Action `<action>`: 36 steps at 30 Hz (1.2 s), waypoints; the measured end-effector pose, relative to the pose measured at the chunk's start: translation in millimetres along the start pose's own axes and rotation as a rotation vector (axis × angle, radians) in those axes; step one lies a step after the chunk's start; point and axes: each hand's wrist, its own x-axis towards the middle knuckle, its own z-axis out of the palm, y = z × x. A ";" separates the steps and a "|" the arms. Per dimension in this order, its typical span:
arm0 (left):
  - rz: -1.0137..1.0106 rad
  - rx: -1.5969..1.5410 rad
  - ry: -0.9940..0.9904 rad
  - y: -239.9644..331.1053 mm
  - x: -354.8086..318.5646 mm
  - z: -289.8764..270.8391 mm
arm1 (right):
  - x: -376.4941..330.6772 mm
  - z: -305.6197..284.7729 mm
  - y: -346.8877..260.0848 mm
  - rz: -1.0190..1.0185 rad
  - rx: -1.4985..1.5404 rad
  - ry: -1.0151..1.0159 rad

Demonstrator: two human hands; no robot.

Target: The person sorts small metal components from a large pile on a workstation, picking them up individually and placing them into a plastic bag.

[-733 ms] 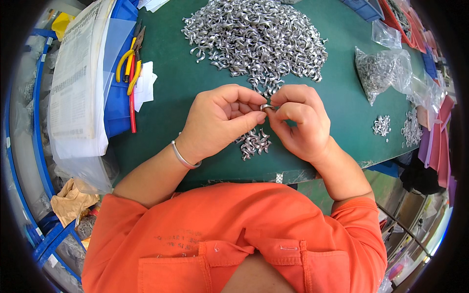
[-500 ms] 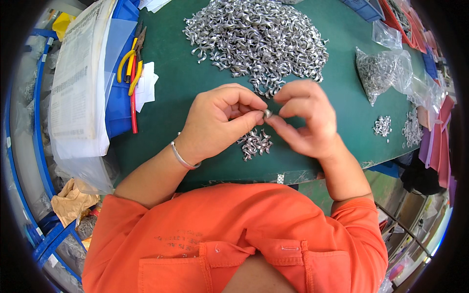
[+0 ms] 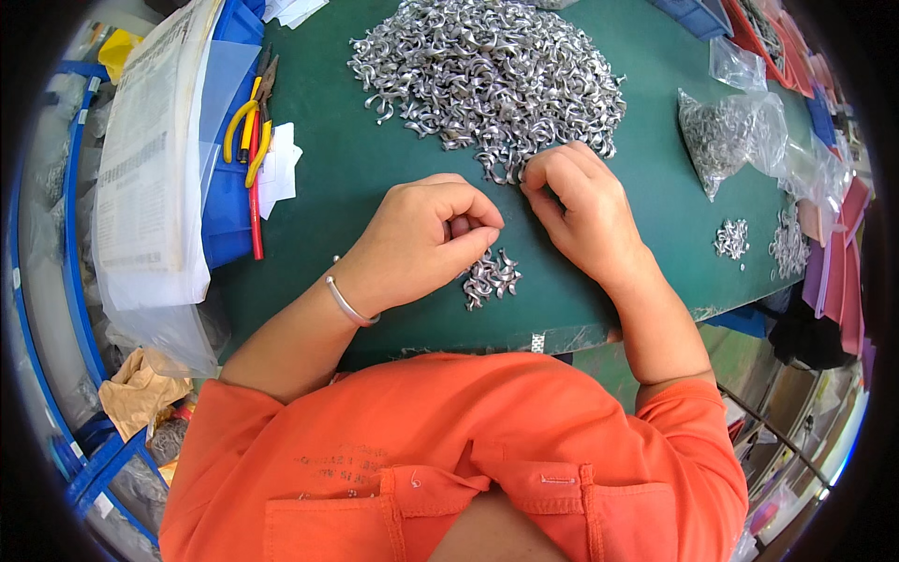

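A big heap of small curved silver metal parts (image 3: pixel 487 80) lies on the green table (image 3: pixel 365 169). My right hand (image 3: pixel 581 211) rests at the heap's near edge, fingers curled onto the parts there. My left hand (image 3: pixel 421 239) is closed in a loose fist with thumb against forefinger; whether it pinches a part is hidden. A silver bangle (image 3: pixel 348 304) sits on the left wrist. A small cluster of silver parts (image 3: pixel 489 278) lies just below and between the hands.
Yellow-handled pliers and a red-handled tool (image 3: pixel 251 140) lie on a blue bin (image 3: pixel 225 187) at left, beside a plastic-covered stack of paper (image 3: pixel 140 169). Clear bags of metal parts (image 3: pixel 740 136) and small piles (image 3: pixel 732 239) sit at right. Coloured trays line the far right.
The hands were joined over the small cluster. The right hand has moved up and away to the edge of the big heap; the left hand stays closed in place.
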 end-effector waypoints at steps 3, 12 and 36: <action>-0.045 -0.114 0.048 -4.9 0.3 4.1 | -1.3 -2.4 0.6 0.058 0.121 0.010; -0.226 -0.693 0.019 -6.9 5.6 1.1 | -0.9 -3.0 -11.4 -0.065 0.626 -0.019; 0.318 0.134 0.065 2.0 -1.1 -6.0 | -4.6 -14.6 -1.8 0.191 0.612 0.136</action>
